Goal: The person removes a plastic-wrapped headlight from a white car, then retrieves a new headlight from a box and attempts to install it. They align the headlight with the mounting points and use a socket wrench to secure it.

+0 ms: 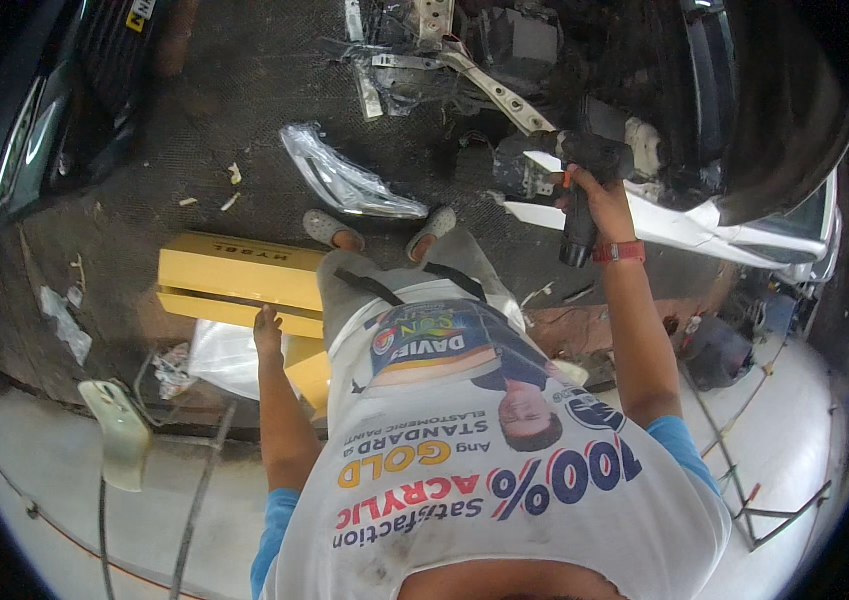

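Observation:
My right hand (609, 208) is wrapped round the grip of a black cordless drill (595, 155), held out beside the front end of a vehicle. The drill's nose points left, close to a dark part with a round body (520, 170). Lower on the left, my left hand (268, 330) hangs at the near edge of a long yellow cardboard box (240, 265). Its fingers look loosely stretched and hold nothing; whether they touch the box I cannot tell. Past my feet, a car headlight (340, 180) in clear plastic wrap lies on the dark floor.
A stripped vehicle front with a bare metal bracket (490, 85) and a white panel (665, 228) fills the far right. A dark car (55, 120) stands at the left. Near the wall are a pale curved panel (117, 430), white plastic wrapping (228, 355) and a dark bin-like object (715, 352).

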Available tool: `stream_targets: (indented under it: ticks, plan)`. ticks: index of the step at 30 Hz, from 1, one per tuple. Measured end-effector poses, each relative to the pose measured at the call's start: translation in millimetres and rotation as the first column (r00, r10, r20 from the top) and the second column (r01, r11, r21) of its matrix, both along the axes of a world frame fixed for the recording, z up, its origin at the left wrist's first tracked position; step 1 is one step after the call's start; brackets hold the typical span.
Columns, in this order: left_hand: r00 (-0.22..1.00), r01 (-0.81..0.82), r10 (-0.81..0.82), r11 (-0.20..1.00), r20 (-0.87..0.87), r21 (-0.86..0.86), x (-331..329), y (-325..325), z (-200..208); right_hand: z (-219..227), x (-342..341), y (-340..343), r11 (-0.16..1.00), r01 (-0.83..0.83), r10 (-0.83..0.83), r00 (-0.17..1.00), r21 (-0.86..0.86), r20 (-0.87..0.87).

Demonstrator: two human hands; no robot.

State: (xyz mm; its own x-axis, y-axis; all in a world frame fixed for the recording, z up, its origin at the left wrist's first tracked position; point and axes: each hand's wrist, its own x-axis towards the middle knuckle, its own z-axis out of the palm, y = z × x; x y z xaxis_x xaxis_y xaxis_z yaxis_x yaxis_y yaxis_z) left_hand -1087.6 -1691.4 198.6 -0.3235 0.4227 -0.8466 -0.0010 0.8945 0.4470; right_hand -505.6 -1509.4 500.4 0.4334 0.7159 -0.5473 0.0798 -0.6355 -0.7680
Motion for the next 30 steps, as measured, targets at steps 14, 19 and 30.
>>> stream_targets:
  ticks: [14,19,30]
  plan:
    - [0.992,0.089,-0.095,0.994,0.088,0.069,-21,103,30,-58,-69,77,0.961,0.156,-0.086,0.954,0.229,-0.288]
    - [0.957,0.247,-0.236,0.968,0.172,-0.05,-51,163,6,-75,-90,141,0.954,0.25,-0.195,0.937,0.167,-0.29]
    - [0.86,0.507,-0.491,0.853,-0.136,0.126,-225,398,-3,-82,-149,220,0.911,0.408,-0.412,0.906,-0.057,-0.094]
